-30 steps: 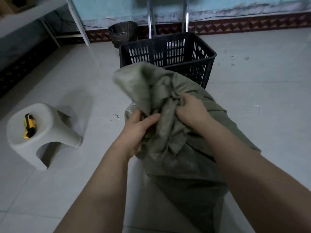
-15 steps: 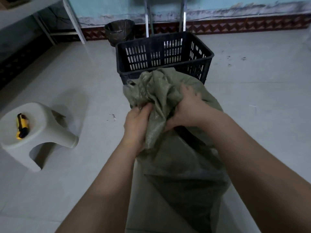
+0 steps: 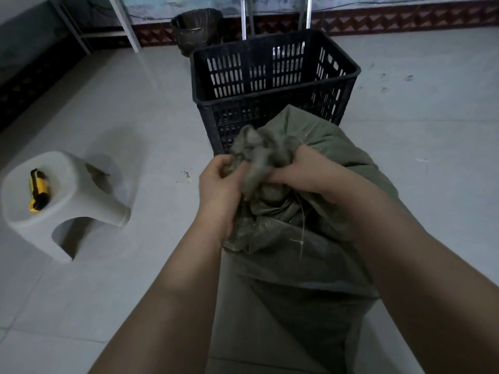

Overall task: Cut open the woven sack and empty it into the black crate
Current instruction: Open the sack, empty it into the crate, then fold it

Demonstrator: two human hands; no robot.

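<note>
Woven sack (image 3: 305, 255) neck bunched in left hand (image 3: 218, 184) and right hand (image 3: 305, 171).

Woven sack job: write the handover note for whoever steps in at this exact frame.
Left hand and right hand: both clenched on the bunched mouth of the woven sack, which stands on the floor just in front of the black crate.
A loose string hangs from the neck.
Crate looks empty.
Yellow utility knife lies untouched on the white stool to the left.
Left: open the sack, tip it into the crate.
</note>
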